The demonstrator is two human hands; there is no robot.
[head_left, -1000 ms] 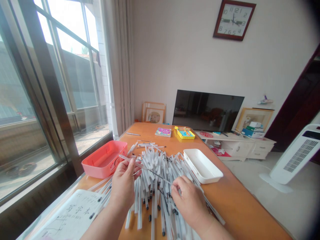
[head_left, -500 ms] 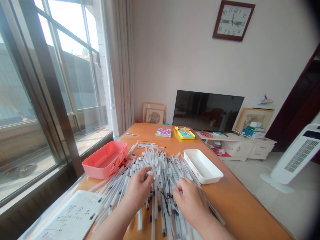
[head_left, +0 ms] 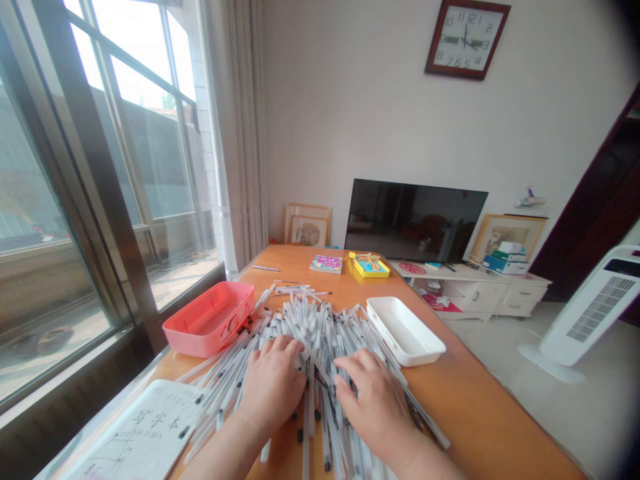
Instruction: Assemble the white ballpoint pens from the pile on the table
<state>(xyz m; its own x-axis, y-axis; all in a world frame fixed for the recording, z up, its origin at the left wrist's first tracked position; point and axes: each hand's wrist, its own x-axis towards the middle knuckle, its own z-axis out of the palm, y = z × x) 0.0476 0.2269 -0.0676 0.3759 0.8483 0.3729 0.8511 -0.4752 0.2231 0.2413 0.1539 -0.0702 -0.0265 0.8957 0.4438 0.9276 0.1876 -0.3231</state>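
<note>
A large heap of clear plastic pen barrels (head_left: pixel 305 313), several with black ends, covers the middle of the table. On the left part of the heap lies my left hand (head_left: pixel 275 380), palm down with its bent fingers a little apart; I see nothing held, though its fingertips are partly hidden. My right hand (head_left: pixel 375 400) is over the right part, fingers loosely spread, thumb apart, nothing visible in its grasp. Thin dark pieces (head_left: pixel 326 383) show among the barrels between the hands. Small black caps (head_left: pixel 300 435) lie below my left hand.
A pink plastic basket (head_left: pixel 210 341) stands left of the heap, a white tray (head_left: pixel 407 333) right of it. A handwritten notebook (head_left: pixel 145 427) lies front left. Farther back are a pen (head_left: pixel 266 268), a colourful booklet (head_left: pixel 326 265) and a yellow box (head_left: pixel 373 272).
My left hand has turned palm down from a loosely pinched pose and rests on the barrels. My right hand has shifted slightly left and its fingers have spread.
</note>
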